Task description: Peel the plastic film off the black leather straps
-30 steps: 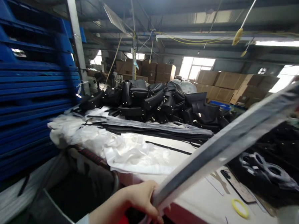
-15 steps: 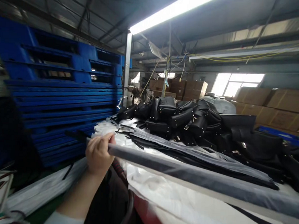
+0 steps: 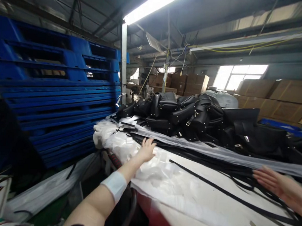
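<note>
My left hand [image 3: 147, 150] reaches over the table, its fingers spread and nothing held in them. It is close to the near edge of a long bundle of black strips [image 3: 186, 153]; whether it touches them I cannot tell. Clear plastic wrap [image 3: 205, 148] runs lengthwise along the bundle. At the right, my right hand [image 3: 276, 183] has its fingers stretched out beside the strips, empty. A loose black strip [image 3: 200, 178] crosses the white table surface [image 3: 219, 204] between the hands and me. Crumpled white sheeting [image 3: 124, 145] lies left of my left hand.
Behind the strips rises a heap of black leather-like bags [image 3: 186, 115]. Stacked blue pallets [image 3: 65, 98] stand at the left, near a metal post [image 3: 123, 64]. Cardboard boxes [image 3: 278, 99] line the back. A plastic-wrapped bundle [image 3: 48, 192] lies low at the left.
My left hand has let go of the long plastic-wrapped bundle and moved right. The bundle now lies farther back on the table, and my right hand has come into view.
</note>
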A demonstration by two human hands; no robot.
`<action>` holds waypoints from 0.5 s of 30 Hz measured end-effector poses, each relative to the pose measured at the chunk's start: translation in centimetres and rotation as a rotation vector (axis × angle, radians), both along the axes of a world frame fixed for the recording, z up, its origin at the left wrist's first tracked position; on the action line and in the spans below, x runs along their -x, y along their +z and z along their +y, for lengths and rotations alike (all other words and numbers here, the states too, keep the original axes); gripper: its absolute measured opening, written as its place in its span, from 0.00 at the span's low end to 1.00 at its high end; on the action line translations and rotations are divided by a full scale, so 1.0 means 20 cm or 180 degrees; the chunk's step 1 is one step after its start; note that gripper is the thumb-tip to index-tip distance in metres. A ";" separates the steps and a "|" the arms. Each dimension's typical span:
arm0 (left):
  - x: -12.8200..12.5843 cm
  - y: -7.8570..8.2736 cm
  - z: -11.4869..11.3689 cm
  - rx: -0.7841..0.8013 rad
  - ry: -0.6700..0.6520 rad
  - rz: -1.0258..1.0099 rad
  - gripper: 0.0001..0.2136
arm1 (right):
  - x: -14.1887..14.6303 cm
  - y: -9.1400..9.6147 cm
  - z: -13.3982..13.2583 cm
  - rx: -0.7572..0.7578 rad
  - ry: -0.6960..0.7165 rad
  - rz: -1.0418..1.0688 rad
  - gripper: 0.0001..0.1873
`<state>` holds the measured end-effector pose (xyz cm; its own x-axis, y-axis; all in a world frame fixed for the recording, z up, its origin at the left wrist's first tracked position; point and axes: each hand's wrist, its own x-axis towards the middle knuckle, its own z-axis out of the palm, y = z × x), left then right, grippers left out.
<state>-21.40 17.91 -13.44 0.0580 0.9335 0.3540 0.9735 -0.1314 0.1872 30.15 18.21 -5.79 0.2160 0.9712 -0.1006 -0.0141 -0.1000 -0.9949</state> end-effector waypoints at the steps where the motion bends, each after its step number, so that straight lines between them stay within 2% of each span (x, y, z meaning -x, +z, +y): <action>1: -0.06 -0.09 -0.08 0.0039 -0.0116 -0.0057 0.26 | 0.00 -0.11 -0.02 0.0259 0.0083 -0.0173 0.11; 3: -0.16 -0.26 -0.23 0.0067 -0.0247 -0.0193 0.22 | 0.04 -0.29 -0.11 0.0623 0.0390 -0.0512 0.19; 4: -0.21 -0.32 -0.30 0.0091 -0.0292 -0.0250 0.20 | 0.07 -0.36 -0.18 0.0657 0.0550 -0.0635 0.23; 7: -0.32 -0.46 -0.45 -0.0089 -0.0510 -0.0581 0.13 | 0.21 -0.46 -0.40 0.0572 0.0739 -0.0877 0.31; 11: -0.38 -0.52 -0.52 -0.0558 -0.0803 -0.1222 0.05 | 0.39 -0.57 -0.70 0.0453 0.0691 -0.0560 0.31; 15: -0.40 -0.50 -0.47 -0.0298 -0.0897 -0.1339 0.06 | 0.55 -0.76 -0.96 0.0661 0.0732 -0.0053 0.29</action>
<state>-13.33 8.59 -23.52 0.1374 0.8653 0.4821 0.7407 -0.4129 0.5300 19.15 -1.05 -20.99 -0.0038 0.9539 -0.3002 0.0487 -0.2997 -0.9528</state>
